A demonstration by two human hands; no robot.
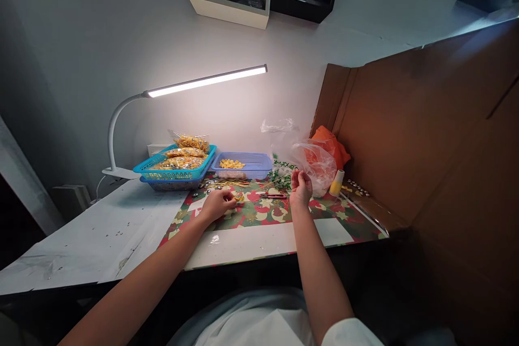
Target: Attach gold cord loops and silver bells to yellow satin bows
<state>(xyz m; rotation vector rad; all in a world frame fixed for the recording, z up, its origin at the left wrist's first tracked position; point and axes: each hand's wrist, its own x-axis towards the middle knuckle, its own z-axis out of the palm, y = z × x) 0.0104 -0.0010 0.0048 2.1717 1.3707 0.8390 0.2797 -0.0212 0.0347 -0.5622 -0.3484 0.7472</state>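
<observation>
My left hand (218, 206) rests low over the patterned mat (259, 213), its fingers pinched on a small yellow piece (239, 198). To the right, my right hand (300, 188) is raised with fingers closed together. A thin line, perhaps wire or thread, seems to run from its fingertips toward the left; what exactly they grip is too small to make out. Between the hands lies a pair of dark red-handled snips (273, 195). Several thin golden strips (229, 184) are spread behind my left hand. Green leafy sprigs (284, 172) lie just behind my right hand.
A blue basket (259, 165) with yellow pieces stands at the back, beside a stacked turquoise basket (174, 174) of filled bags. Plastic bags (320, 165), a yellow bottle (337, 184) and a tall cardboard wall (417, 135) bound the right. A lamp (206, 81) arches overhead.
</observation>
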